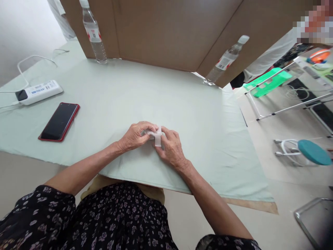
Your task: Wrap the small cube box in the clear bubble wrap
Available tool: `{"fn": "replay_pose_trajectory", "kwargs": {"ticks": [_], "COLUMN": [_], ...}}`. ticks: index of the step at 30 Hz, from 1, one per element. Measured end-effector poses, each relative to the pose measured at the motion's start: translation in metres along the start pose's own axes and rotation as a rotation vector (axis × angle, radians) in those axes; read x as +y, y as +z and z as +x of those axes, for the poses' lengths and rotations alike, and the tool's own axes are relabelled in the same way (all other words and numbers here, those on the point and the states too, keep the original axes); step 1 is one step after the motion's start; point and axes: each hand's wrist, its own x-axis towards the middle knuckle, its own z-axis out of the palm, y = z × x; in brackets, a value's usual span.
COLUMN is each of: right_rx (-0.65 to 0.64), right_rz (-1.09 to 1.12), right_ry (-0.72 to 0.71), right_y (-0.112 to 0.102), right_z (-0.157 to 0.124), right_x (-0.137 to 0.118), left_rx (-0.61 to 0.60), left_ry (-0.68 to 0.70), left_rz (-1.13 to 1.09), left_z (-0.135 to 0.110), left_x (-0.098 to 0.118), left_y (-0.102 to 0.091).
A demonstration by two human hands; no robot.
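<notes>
You see a pale green cloth, a red-edged black phone — and your black floral dress.

Small white piece pinched between two hands on the green cloth

A small, pale, translucent white piece sat low over the pale green tablecloth, well to the right of the red phone and nearer the cloth's front edge than the phone was. The left hand curled over its left part; the right hand gripped its right side. A narrow strip of it hung down between them; its exact shape was hidden by fingers
</notes>
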Motion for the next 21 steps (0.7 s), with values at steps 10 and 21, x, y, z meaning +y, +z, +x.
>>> {"fn": "replay_pose_trajectory", "kwargs": {"ticks": [10, 21], "right_rx": [0.159, 0.010], "right_rz": [0.003, -0.027], "right_ry": [-0.024, -0.070], "right_y": [-0.017, 0.006], "right_z": [-0.014, 0.007], "right_x": [0.007, 0.025], "left_rx": [-0.101, -0.185], "left_ry": [0.350, 0.397], "left_rz": [0.219, 0.562], "left_z": [-0.008, -0.012], "left_x": [-0.017, -0.020], "left_y": [-0.001, 0.006]}}
